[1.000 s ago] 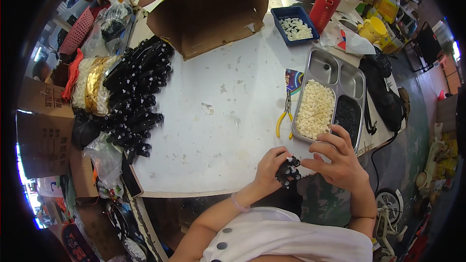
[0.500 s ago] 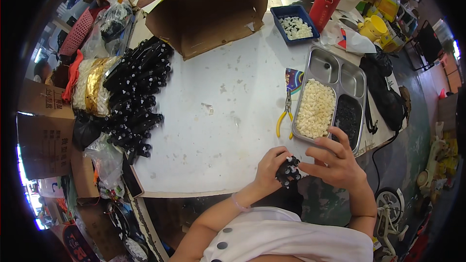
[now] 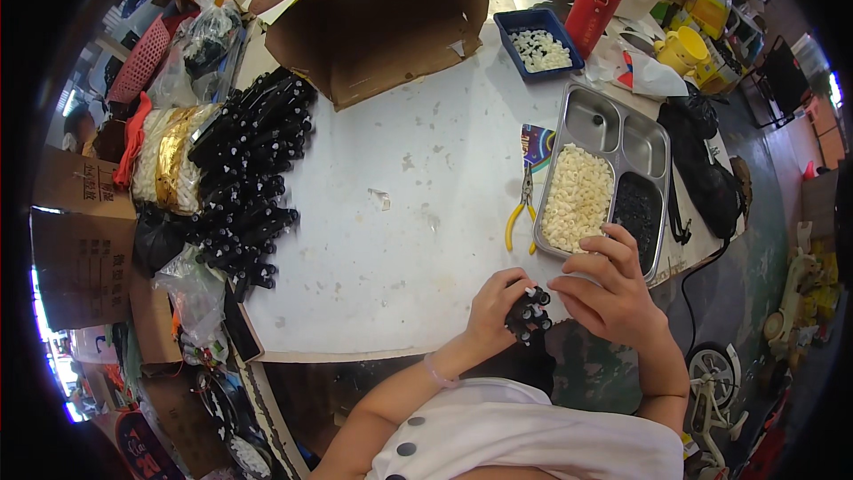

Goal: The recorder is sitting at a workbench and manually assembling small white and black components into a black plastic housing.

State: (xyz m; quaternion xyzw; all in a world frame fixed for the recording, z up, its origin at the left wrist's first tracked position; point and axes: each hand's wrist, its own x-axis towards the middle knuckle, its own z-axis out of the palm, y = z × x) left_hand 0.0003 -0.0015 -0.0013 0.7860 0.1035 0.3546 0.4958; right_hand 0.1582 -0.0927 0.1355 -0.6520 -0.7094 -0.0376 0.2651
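rods (image 3: 530,315), black, slim and round-ended, sit bunched in the left hand (image 3: 494,309), its fingers wrapped snugly round them, right by the near edge of the pale, scuffed table (image 3: 400,276). the right hand (image 3: 619,300) curves just beside, thumb and fingers loosely bent; whether it pinches anything, i can't tell. and look at the tray (image 3: 644,148): shiny metal, rounded compartments, knobbly cream bits (image 3: 576,200) heaped in one, dark grainy bits (image 3: 633,206) in another. pliers (image 3: 527,200) with smooth yellow handles lie just left of it.
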